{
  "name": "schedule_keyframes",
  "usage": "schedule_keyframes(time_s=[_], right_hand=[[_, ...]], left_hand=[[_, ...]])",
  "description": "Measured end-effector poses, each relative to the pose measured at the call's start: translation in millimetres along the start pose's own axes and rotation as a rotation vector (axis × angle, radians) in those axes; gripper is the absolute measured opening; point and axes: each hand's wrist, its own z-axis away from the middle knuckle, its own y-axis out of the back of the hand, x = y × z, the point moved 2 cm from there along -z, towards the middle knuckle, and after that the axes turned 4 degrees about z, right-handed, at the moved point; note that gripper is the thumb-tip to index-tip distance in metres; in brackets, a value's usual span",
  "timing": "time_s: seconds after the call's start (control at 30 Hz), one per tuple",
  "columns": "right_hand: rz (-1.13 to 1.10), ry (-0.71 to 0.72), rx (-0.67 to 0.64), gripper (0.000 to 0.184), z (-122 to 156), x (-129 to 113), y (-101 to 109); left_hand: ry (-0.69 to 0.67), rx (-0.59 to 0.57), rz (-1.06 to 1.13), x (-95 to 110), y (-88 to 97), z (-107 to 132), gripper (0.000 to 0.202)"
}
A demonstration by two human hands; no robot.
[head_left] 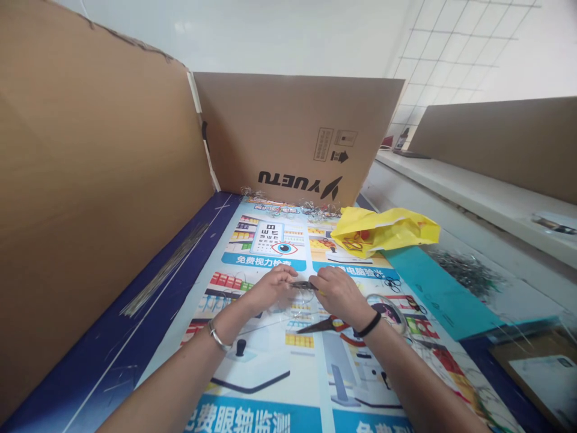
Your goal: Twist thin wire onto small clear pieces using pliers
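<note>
Both hands meet over the printed poster sheet (300, 367) on the table. My right hand (341, 294) is closed round a pair of small pliers (303, 285), whose dark jaws point left toward the other hand. With its fingers pinched together, my left hand (273, 290) holds a thin wire (295, 310) at the jaws; the wire is fine and hard to make out, and loops of it show below the fingers. Scissors (321, 326) with dark blades and orange-red handles lie just below my right hand, their handles partly covered by my right wrist.
Cardboard panels (288, 126) stand at the back and left. Straight wires (166, 267) lie on the blue table at left. A yellow bag (396, 228) sits at back right, near a tangled wire heap (466, 273). A clear tape-like ring (401, 313) lies by my right forearm.
</note>
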Motion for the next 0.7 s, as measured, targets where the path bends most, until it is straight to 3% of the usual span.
schedule_keyframes(time_s=[0.23,0.43,0.7], right_hand=[[-0.057,-0.069,-0.024,0.015,2,0,-4],[-0.252,-0.159,-0.091,0.014,3,0,-10],[-0.307,-0.186,-0.094,0.015,3,0,-13]], left_hand=[[-0.046,0.002,0.03,1,1.4,0,0.011],[-0.014,0.034,-0.101,5,5.0,0,0.012],[0.009,0.036,-0.098,6,5.8,0,0.012]])
